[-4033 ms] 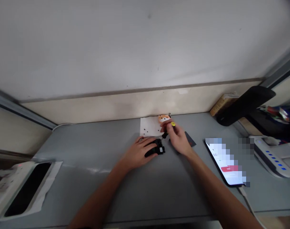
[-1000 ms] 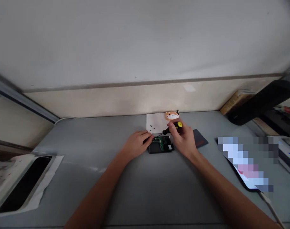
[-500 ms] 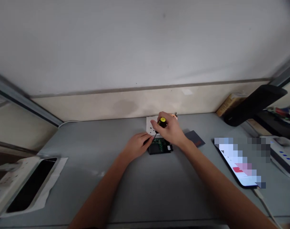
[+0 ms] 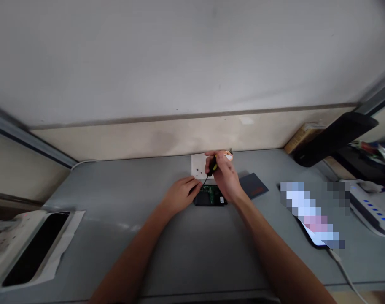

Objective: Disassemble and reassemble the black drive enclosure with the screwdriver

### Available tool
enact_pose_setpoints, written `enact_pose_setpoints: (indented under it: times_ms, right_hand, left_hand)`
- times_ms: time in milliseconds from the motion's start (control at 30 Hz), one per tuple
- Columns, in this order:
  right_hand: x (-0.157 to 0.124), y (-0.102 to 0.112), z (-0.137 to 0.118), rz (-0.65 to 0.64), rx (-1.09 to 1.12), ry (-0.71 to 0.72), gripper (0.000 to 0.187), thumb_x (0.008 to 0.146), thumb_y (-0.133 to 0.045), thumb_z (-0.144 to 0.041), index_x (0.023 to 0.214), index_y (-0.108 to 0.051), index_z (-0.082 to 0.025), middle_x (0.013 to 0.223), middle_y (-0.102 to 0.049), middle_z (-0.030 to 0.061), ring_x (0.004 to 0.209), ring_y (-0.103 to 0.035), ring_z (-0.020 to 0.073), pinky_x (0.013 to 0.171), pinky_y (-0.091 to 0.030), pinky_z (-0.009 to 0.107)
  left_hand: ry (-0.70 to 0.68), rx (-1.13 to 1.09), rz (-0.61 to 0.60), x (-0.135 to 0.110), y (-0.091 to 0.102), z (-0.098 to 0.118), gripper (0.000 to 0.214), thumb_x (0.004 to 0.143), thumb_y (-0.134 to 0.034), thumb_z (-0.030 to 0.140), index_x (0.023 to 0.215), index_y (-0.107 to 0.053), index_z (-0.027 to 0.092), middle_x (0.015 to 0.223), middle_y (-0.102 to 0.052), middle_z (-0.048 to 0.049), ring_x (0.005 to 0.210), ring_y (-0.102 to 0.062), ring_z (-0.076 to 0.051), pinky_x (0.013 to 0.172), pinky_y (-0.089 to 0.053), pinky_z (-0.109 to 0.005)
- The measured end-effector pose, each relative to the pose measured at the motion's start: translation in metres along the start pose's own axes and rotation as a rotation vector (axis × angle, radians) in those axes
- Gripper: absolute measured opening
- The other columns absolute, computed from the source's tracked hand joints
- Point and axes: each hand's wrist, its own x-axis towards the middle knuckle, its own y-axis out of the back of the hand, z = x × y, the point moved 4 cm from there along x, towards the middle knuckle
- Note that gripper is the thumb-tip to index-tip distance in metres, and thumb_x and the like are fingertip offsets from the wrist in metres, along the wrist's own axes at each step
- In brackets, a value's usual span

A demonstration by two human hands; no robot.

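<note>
My right hand (image 4: pixel 227 179) is closed round the black and yellow handle of a screwdriver (image 4: pixel 213 166). Its thin shaft slants down to the left, with the tip at the upper left of a green circuit board (image 4: pixel 212 193) in a black frame. Closed at the board's left edge, my left hand (image 4: pixel 179 195) has its fingertips on that corner, close to the screwdriver tip. Behind the board lies a white sheet (image 4: pixel 197 161) with several small dark screws (image 4: pixel 197 172) on it. A dark flat panel (image 4: pixel 254 185) rests right of my right hand.
At right, a lit phone (image 4: pixel 309 219) is plugged into a cable (image 4: pixel 345 270), near a white power strip (image 4: pixel 371 209). A black cylinder (image 4: pixel 336 137) leans by a book (image 4: pixel 302 137). Another phone (image 4: pixel 37 247) lies at left. The wall (image 4: pixel 132 141) borders the desk's back.
My right hand has turned round the screwdriver handle, and the handle's yellow end no longer faces me. The shaft tip stays at the board's upper left. My left hand keeps its place there.
</note>
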Motion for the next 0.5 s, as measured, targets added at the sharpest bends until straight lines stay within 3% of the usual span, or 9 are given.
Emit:
enact_pose_setpoints:
  times_ms: [100, 200, 300, 400, 500]
  right_hand:
    - [-0.001, 0.007, -0.002, -0.007, 0.021, -0.01, 0.052, 0.077, -0.069, -0.072, 0.077, -0.049, -0.025, 0.082, -0.06, -0.001, 0.066, -0.06, 0.0137, 0.066, -0.051, 0.03]
    - [-0.001, 0.012, 0.0, -0.01, -0.016, 0.005, 0.055, 0.078, -0.071, -0.071, 0.074, -0.041, -0.025, 0.066, -0.055, -0.0056, 0.054, -0.053, 0.0112, 0.059, -0.047, 0.028]
    - [0.0, 0.012, 0.001, 0.014, -0.03, 0.046, 0.052, 0.085, -0.06, -0.074, 0.075, -0.047, -0.025, 0.057, -0.043, -0.0071, 0.052, -0.047, 0.0122, 0.056, -0.043, 0.028]
    - [0.001, 0.005, 0.0, -0.005, 0.117, 0.011, 0.053, 0.091, -0.047, -0.075, 0.085, -0.059, -0.024, 0.063, -0.047, -0.0037, 0.058, -0.05, 0.0137, 0.058, -0.044, 0.029]
    - [0.0, 0.002, 0.0, 0.032, 0.2, -0.028, 0.046, 0.083, -0.066, -0.069, 0.083, -0.061, -0.024, 0.074, -0.055, -0.0015, 0.068, -0.058, 0.013, 0.066, -0.049, 0.028]
  left_hand:
    - [-0.009, 0.016, 0.004, 0.0, 0.0, 0.001, 0.035, 0.107, -0.04, 0.032, 0.095, -0.071, 0.022, 0.085, -0.071, -0.0044, 0.078, -0.068, -0.019, 0.076, -0.055, -0.032]
    - [-0.015, 0.008, -0.004, 0.0, 0.001, 0.001, 0.034, 0.107, -0.039, 0.03, 0.096, -0.07, 0.021, 0.086, -0.071, -0.0046, 0.077, -0.067, -0.018, 0.075, -0.055, -0.032]
    - [-0.008, 0.018, -0.03, 0.0, 0.0, 0.001, 0.034, 0.107, -0.039, 0.029, 0.096, -0.07, 0.02, 0.087, -0.071, -0.0057, 0.079, -0.067, -0.019, 0.074, -0.054, -0.032]
    - [0.001, 0.059, -0.036, 0.0, -0.001, 0.003, 0.035, 0.107, -0.038, 0.029, 0.093, -0.068, 0.019, 0.087, -0.07, -0.0065, 0.08, -0.067, -0.02, 0.075, -0.055, -0.033]
    - [0.004, 0.081, -0.041, 0.001, -0.001, 0.005, 0.036, 0.108, -0.036, 0.028, 0.091, -0.067, 0.018, 0.088, -0.068, -0.0073, 0.08, -0.066, -0.02, 0.075, -0.055, -0.033]
